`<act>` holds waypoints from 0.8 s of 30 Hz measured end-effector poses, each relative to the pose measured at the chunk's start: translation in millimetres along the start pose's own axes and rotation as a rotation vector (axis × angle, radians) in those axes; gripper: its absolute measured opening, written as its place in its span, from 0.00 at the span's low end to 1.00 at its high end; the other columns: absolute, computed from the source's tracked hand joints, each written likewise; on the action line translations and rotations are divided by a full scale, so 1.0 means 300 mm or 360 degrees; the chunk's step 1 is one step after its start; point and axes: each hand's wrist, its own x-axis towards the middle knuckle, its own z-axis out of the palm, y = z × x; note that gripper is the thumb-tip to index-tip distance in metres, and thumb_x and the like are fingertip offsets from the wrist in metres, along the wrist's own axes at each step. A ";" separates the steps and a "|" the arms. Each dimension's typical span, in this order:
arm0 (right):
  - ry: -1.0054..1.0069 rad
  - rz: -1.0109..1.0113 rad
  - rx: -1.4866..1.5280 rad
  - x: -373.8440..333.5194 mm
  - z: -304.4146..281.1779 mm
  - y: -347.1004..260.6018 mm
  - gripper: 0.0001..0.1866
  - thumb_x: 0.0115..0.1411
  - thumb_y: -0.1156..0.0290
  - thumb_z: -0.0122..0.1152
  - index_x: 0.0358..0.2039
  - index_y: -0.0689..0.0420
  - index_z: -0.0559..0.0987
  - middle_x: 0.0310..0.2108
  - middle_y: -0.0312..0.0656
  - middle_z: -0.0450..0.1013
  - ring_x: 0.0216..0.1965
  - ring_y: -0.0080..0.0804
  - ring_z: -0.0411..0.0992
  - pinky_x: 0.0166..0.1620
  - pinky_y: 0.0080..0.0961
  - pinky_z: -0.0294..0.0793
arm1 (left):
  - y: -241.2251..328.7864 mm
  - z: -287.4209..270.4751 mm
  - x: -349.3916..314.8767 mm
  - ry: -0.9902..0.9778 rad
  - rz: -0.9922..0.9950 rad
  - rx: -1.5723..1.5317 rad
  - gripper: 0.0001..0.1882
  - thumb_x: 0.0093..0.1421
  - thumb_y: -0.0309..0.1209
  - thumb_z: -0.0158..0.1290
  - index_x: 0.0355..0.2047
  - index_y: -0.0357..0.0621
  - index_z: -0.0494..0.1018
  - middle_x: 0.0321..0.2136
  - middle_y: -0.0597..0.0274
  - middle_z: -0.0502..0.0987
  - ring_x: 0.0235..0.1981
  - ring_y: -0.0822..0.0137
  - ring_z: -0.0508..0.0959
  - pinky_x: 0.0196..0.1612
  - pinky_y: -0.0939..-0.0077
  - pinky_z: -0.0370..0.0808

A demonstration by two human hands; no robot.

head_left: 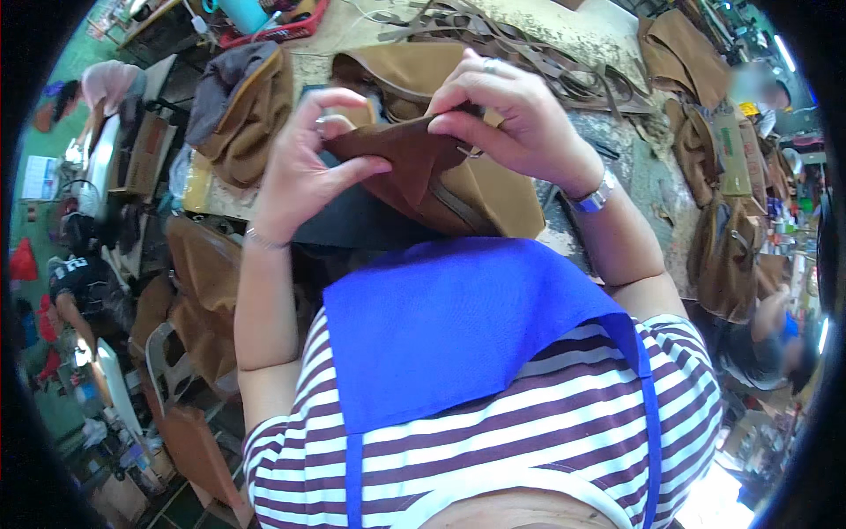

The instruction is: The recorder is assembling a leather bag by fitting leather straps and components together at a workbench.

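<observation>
A brown leather bag [404,172] is held up off the table in front of me, its dark edge stretched between my two hands. At its left end, my left hand [300,172] grips the edge, thumb against the near face and fingers curled behind. My right hand [515,115] pinches the same edge further right between thumb and fingers. A lighter tan panel [507,189] and a strap or zip-like strip [463,210] show below my right hand. Behind the held edge lies another tan leather piece [397,66]. The bag's inside is hidden from me.
Loose brown straps [502,44] lie across the worn table's far side. A brown bag with grey lining [233,115] sits left, near a red basket [275,33]. More brown bags [727,256] are at the right edge. A chair [163,361] stands lower left. Other people work on both sides.
</observation>
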 end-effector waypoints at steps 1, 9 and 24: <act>0.0086 -0.0064 0.0067 0.017 -0.012 -0.024 0.05 0.52 0.76 0.65 0.29 0.58 0.78 0.28 0.38 0.74 0.32 0.33 0.73 0.46 0.33 0.70 | 0.105 -0.032 0.004 -0.0002 -0.0034 0.0202 0.26 0.46 0.23 0.66 0.46 0.43 0.68 0.33 0.65 0.76 0.35 0.77 0.75 0.38 0.82 0.72; 0.0239 0.0269 0.0538 -0.035 0.007 0.093 0.04 0.56 0.74 0.63 0.31 0.59 0.78 0.27 0.34 0.72 0.30 0.20 0.69 0.37 0.18 0.69 | 0.298 -0.026 0.141 -0.0221 0.0283 0.1056 0.13 0.51 0.29 0.63 0.36 0.41 0.75 0.26 0.61 0.77 0.25 0.76 0.74 0.30 0.81 0.71; 0.0201 0.1047 0.1343 -0.344 0.253 0.486 0.11 0.61 0.65 0.61 0.40 0.58 0.78 0.33 0.31 0.75 0.33 0.15 0.70 0.39 0.16 0.72 | -0.176 0.125 0.364 -0.0844 -0.0239 0.1008 0.17 0.53 0.39 0.61 0.39 0.43 0.79 0.32 0.54 0.80 0.36 0.59 0.80 0.42 0.70 0.74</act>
